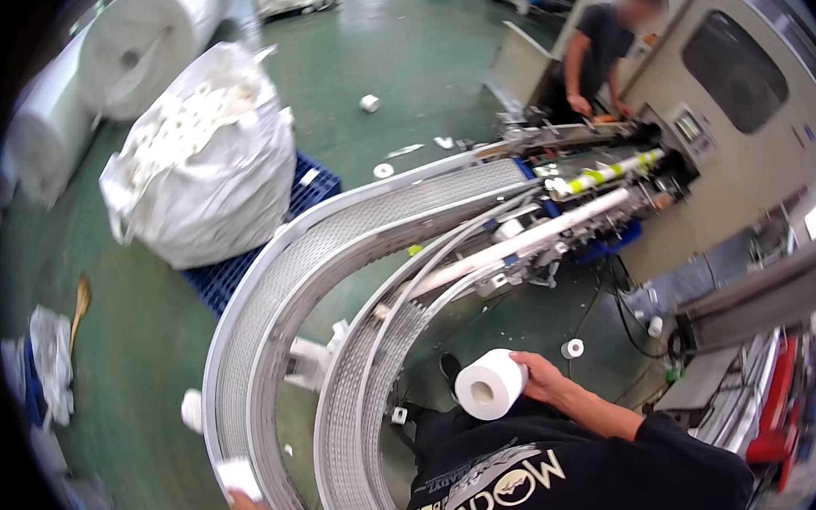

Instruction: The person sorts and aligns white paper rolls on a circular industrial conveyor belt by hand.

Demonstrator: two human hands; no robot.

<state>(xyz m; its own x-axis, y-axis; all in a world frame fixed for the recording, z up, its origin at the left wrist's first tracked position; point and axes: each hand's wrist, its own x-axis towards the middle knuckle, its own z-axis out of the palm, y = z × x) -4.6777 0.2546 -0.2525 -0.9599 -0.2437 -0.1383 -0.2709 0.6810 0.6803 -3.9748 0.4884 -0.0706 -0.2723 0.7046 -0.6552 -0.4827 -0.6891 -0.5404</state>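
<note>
Paper roll [497, 385] clasped in my right grip [540, 376], just left of its fingers, cored end facing me; left grip [245, 508], farther off, holds a white piece [238, 478] by the curved conveyor [233, 384].

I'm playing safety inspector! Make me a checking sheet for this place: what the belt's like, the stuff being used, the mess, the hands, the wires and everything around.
Surface: a curved grey conveyor stands over a green floor.
Job's things: a big white roll with a hole in its end; a small white piece, blurred.
Clutter: loose white rolls and scraps on the floor.
Hands: the right hand holds the big roll; the left hand is at the small piece, grip unclear.
Cables: black cables hang down near the machine.
Surroundings: a co-worker at the machine; a stuffed white bag on a blue pallet.
</note>
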